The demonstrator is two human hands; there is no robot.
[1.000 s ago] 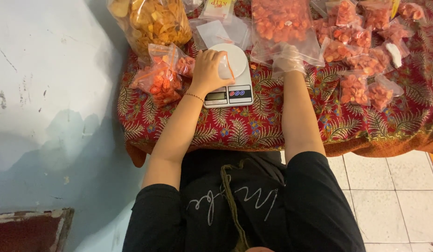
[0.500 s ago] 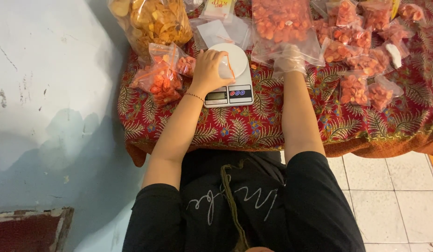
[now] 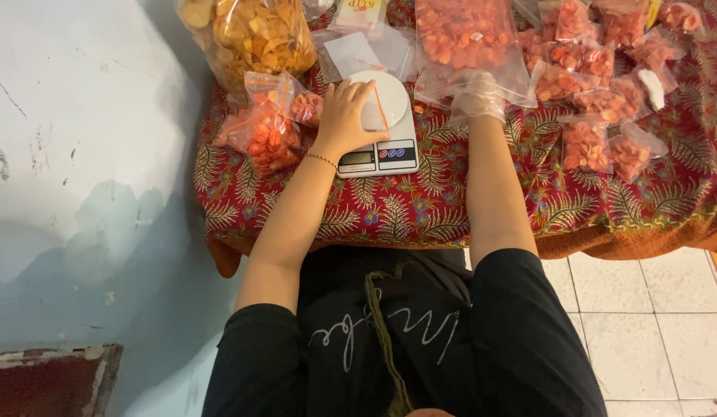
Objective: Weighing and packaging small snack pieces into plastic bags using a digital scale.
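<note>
Red patterned cloth (image 3: 420, 212) covers the table; its far edge is cut off by the top of the frame, and so are the tops of both big bags. The left hand (image 3: 344, 116) rests on the left side of the white scale (image 3: 383, 127), fingers loosely curled over a small clear bag (image 3: 374, 104) with an orange strip that lies on the round pan. The bag is see-through and half under the fingers, so its outline is hard to make out, and whether it is pinched or only pressed down I cannot tell. The right hand (image 3: 477, 96), in a thin clear glove, sits just right of the scale at the mouth of the big bag of orange snacks (image 3: 466, 38). Its fingers are tucked under the plastic; how far they are open, and whether they grip anything, cannot be told.

One scale, with one small display and buttons too small to count. Two big bags: the orange one and a yellow chip bag (image 3: 254, 35) at the upper left. Two filled small bags (image 3: 269, 123) lie left of the scale, touching each other. Right of the big orange bag, about ten more filled packets (image 3: 598, 85) overlap, so the count is rough. A few empty clear bags (image 3: 354, 50) lie behind the scale, stacked and hard to separate.
</note>
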